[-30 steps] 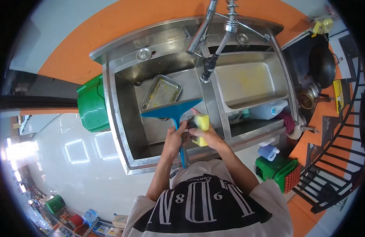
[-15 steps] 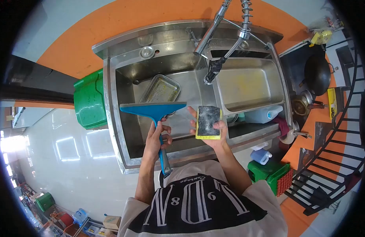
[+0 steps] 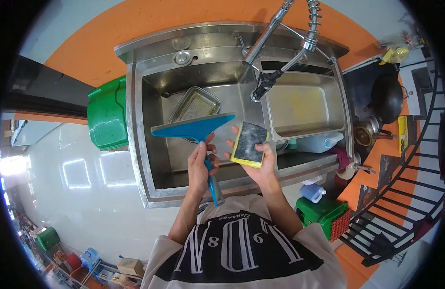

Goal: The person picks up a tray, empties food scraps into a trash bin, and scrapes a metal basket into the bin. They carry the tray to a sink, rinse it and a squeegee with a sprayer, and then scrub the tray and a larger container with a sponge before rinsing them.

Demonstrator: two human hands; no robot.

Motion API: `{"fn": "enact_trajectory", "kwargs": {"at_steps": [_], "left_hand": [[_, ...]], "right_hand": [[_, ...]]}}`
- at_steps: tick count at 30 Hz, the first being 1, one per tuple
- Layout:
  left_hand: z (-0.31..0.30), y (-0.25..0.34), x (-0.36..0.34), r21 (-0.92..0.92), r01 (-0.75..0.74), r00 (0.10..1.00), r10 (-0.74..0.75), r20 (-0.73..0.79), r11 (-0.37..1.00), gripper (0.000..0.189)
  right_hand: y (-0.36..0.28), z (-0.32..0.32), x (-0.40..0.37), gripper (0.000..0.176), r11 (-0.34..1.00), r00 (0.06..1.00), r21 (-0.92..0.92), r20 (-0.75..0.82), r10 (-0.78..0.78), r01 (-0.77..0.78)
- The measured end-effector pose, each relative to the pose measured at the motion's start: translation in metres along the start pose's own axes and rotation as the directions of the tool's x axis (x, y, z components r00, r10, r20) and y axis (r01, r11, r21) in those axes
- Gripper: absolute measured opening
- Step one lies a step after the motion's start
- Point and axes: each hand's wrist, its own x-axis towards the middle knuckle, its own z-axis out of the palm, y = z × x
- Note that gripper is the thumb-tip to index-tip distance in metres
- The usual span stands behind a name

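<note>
My left hand [image 3: 202, 166] is wrapped round the handle of a blue squeegee [image 3: 193, 126], its wide blade tilted up to the right over the left sink basin [image 3: 155, 159]. In my right hand [image 3: 262, 166] sits a yellow sponge with a dark grey, whitish-smeared scouring face [image 3: 250, 143] turned up, the thumb pressing its right edge. Sponge and squeegee are close together but apart. Beyond the squeegee, a small rectangular metal tray [image 3: 196, 103] with yellowish residue lies in the left basin; the blade hides its near edge.
A spring-hose faucet [image 3: 266, 84] reaches over the sink's middle. A large steel pan [image 3: 304, 103] fills the right side, with a clear plastic jug [image 3: 321, 142] before it. A green bin [image 3: 107, 115] stands left; a wok [image 3: 387, 98] and black railing [image 3: 396, 207] are at right.
The squeegee has turned, its right end rising and its handle swinging right. The sponge has moved slightly left and tilted clockwise. Both hands keep their hold, and the view has shifted slightly.
</note>
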Motion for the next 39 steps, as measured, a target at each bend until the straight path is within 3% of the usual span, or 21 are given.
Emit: {"fn": "enact_trajectory", "kwargs": {"at_steps": [4, 6, 8, 10, 12, 14, 17, 23, 27, 29, 30, 31, 32, 33, 34, 35, 36, 38, 39], "left_hand": [[-0.020, 0.000, 0.002, 0.077, -0.005, 0.998, 0.009, -0.063, 0.997, 0.042], [-0.027, 0.000, 0.003, 0.098, 0.032, 0.997, -0.025, -0.072, 0.995, 0.043], [-0.032, 0.000, 0.002, 0.128, 0.045, 0.999, -0.044, -0.009, 0.991, 0.040], [-0.034, -0.001, 0.000, 0.117, 0.061, 0.998, -0.061, -0.004, 0.991, 0.039], [-0.032, -0.002, -0.002, 0.106, 0.081, 0.997, -0.082, 0.009, 0.991, 0.038], [-0.027, -0.004, -0.004, 0.083, 0.066, 0.997, -0.062, -0.048, 0.994, 0.036], [-0.031, -0.011, -0.005, 0.105, 0.076, 0.996, -0.071, -0.045, 0.992, 0.038], [-0.039, -0.017, -0.004, 0.089, 0.111, 0.993, -0.113, 0.018, 0.990, 0.035], [-0.037, -0.011, -0.005, 0.098, 0.152, 0.988, -0.154, 0.014, 0.984, 0.036], [-0.038, -0.006, -0.007, 0.095, 0.157, 0.986, -0.161, 0.036, 0.983, 0.032], [-0.037, -0.004, -0.007, 0.091, 0.171, 0.981, -0.178, 0.076, 0.981, 0.029], [-0.034, -0.007, -0.007, 0.095, 0.143, 0.986, -0.150, 0.075, 0.985, 0.025], [-0.034, -0.009, -0.007, 0.101, 0.135, 0.988, -0.142, 0.067, 0.986, 0.025], [-0.035, -0.011, -0.008, 0.106, 0.161, 0.980, -0.172, 0.097, 0.981, 0.025], [-0.035, -0.013, -0.008, 0.113, 0.192, 0.969, -0.207, 0.132, 0.975, 0.024], [-0.034, -0.016, -0.006, 0.171, 0.210, 0.960, -0.236, 0.151, 0.963, 0.021], [-0.027, -0.016, -0.007, 0.178, 0.214, 0.957, -0.242, 0.160, 0.961, 0.021], [-0.012, -0.013, -0.012, 0.365, 0.161, 0.977, -0.202, 0.075, 0.917, 0.019], [-0.016, -0.016, -0.010, 0.367, 0.161, 0.977, -0.202, 0.076, 0.916, 0.019]], "right_hand": [[-0.015, -0.002, -0.001, 0.076, 1.000, 1.000, 0.001, 0.005, 0.005, -0.005], [-0.020, -0.006, -0.002, 0.073, 0.975, 0.999, 0.218, 0.016, 0.040, -0.042], [-0.022, -0.016, -0.001, 0.064, 0.976, 1.000, 0.217, 0.001, 0.020, -0.019], [-0.023, -0.044, 0.005, 0.063, 0.945, 0.959, 0.325, 0.281, -0.045, -0.050], [-0.022, -0.032, -0.001, 0.052, 0.852, 0.948, 0.501, 0.317, -0.021, -0.149], [-0.023, -0.032, 0.004, 0.038, 0.860, 0.888, 0.474, 0.457, -0.059, -0.187], [-0.030, -0.015, -0.007, 0.029, 0.910, 0.901, 0.396, 0.429, -0.066, -0.121], [-0.029, -0.021, -0.005, 0.030, 0.883, 0.801, 0.395, 0.597, -0.037, -0.253], [-0.033, -0.027, -0.004, 0.033, 0.854, 0.793, 0.426, 0.609, -0.026, -0.299], [-0.037, -0.020, -0.006, 0.037, 0.948, 0.919, 0.313, 0.386, -0.074, -0.055], [-0.039, 0.008, -0.010, 0.045, 0.981, 0.982, 0.194, 0.178, -0.063, 0.027], [-0.038, 0.018, -0.005, 0.046, 0.989, 0.995, -0.107, 0.044, -0.093, 0.097], [-0.035, 0.023, 0.000, 0.048, 0.905, 0.983, -0.407, -0.077, -0.167, 0.122], [-0.030, 0.028, 0.008, 0.052, 0.743, 0.965, -0.646, -0.035, -0.260, 0.177], [-0.018, 0.002, 0.020, 0.048, 0.294, 0.934, -0.932, 0.102, -0.343, 0.210], [-0.009, 0.018, 0.020, 0.052, -0.092, 0.897, -0.964, 0.265, -0.353, 0.249], [0.009, 0.025, 0.035, 0.059, -0.066, 0.810, -0.877, 0.466, -0.357, 0.475], [0.042, 0.026, 0.056, 0.078, -0.372, 0.796, -0.789, 0.578, -0.180, 0.489], [0.050, 0.033, 0.059, 0.082, -0.476, 0.770, -0.698, 0.634, -0.064, 0.535]]}}
